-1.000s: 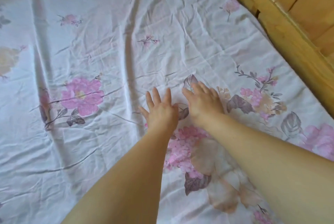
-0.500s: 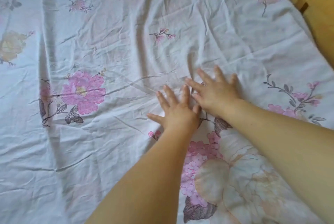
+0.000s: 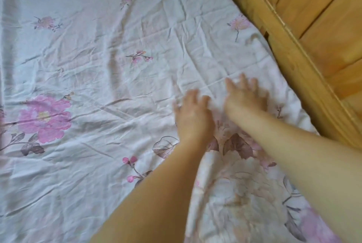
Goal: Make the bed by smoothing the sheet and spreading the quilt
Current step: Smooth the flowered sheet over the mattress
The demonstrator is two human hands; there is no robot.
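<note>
- the floral sheet (image 3: 117, 66) is spread over the bed, creased throughout, beside the wooden bed frame (image 3: 293, 50).
- the left hand (image 3: 193, 114) and right hand (image 3: 244, 97) are laid flat on it side by side; fingers are extended, blurred, and nothing is gripped.
- creases are best pushed outward toward the edge with even, flat pressure.
- no quilt is seen.

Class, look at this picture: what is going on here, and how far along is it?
A person is smoothing a floral bed sheet with both bare hands. The left hand and right hand lie side by side, fingers spread and flat on the fabric, near the wooden bed frame; both are motion-blurred. The sheet is still creased over much of its surface, and no quilt is in view, so the job looks to be at the smoothing stage.
</note>
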